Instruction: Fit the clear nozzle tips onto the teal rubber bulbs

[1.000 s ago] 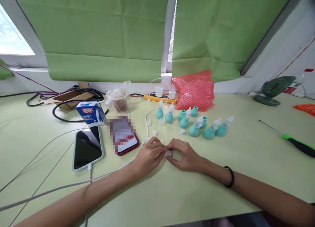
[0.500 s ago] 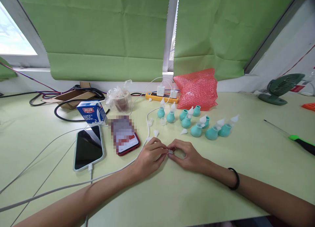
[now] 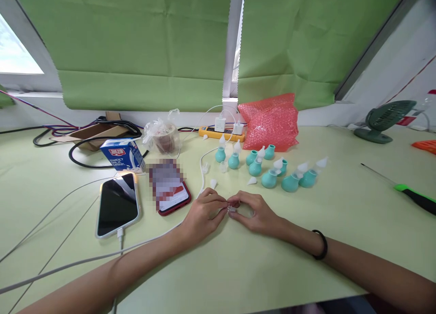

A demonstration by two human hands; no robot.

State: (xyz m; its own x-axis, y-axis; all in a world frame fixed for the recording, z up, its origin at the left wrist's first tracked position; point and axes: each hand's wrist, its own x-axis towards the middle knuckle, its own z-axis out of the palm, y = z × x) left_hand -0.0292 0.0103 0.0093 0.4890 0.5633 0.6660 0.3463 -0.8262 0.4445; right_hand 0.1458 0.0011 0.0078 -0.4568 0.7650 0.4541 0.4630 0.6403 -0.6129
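My left hand and my right hand meet over the table, fingertips almost touching. Between them they pinch a small clear plastic piece, partly covered by the fingers. Beyond the hands stand several teal squeeze bulbs; most carry a clear part with a pointed white tip, while a few have bare necks. One loose white tip lies in front of the bulbs, and another loose tip is just past my left hand. Small clear plastic cups sit near the left bulbs.
Left of my hands lie a red-cased phone and a charging phone, with a white cable passing under my left forearm. Behind are a milk carton, power strip and pink bubble bag. A screwdriver lies right.
The whole scene has shifted slightly left in the view. Both hands keep their pinch on the clear piece, with only a small change in how it sits between the fingers.
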